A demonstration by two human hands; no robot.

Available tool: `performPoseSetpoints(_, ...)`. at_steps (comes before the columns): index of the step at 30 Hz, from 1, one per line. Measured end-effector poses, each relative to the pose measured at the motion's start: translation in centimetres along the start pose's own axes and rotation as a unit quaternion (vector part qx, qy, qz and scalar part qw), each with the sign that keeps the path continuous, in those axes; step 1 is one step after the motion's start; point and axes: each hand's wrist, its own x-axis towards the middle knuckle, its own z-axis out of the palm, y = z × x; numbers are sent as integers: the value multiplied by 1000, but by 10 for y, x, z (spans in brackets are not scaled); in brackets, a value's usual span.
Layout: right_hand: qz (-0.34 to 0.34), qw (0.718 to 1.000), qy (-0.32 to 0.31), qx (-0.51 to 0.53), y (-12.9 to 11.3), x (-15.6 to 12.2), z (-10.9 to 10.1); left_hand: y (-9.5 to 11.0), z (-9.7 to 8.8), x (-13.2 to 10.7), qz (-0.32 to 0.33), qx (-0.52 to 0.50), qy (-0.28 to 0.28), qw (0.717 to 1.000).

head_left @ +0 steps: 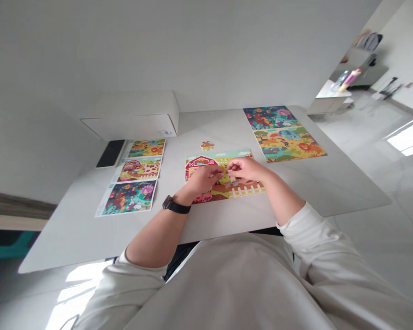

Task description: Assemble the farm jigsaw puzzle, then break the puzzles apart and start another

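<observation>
A farm jigsaw puzzle [246, 189] with a red barn and a white fence lies flat on the table in front of me. A small grey gap shows in it below my right fingers. My left hand [205, 178], with a black watch on the wrist, hovers over its middle, fingers closed in a pinch; what they hold is too small to make out. Close beside it, my right hand [246, 168] is closed, thumb and fingertips together on what looks like a small puzzle piece, partly hidden. One loose puzzle piece [207, 145], brown and green, lies beyond the puzzle's far edge.
A white box [131, 126] stands against the wall at back left, near a dark phone [111, 153]. Left of the puzzle lies a sheet with three pictures [137, 169]. At back right lie a night-scene puzzle [273, 118] and a safari puzzle [291, 144].
</observation>
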Motion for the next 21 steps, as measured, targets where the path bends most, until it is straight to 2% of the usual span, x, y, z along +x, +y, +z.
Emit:
performPoseSetpoints(5,13,999,6,-35,-2,-3,-2,4,-3,-2,20,13,7,1000)
performPoseSetpoints(9,14,999,8,-35,-2,-4,-5,6,-8,-3,-9,-3,11,1000)
performPoseSetpoints(12,14,999,6,-50,1,-4,-7,4,-11,-3,-24,-15,40,999)
performPoseSetpoints(17,34,997,3,-69,2,-6,-7,3,-14,-2,-27,30,76,996)
performPoseSetpoints(21,54,995,2,-83,-1,-7,-5,4,-13,-3,-10,56,69,996)
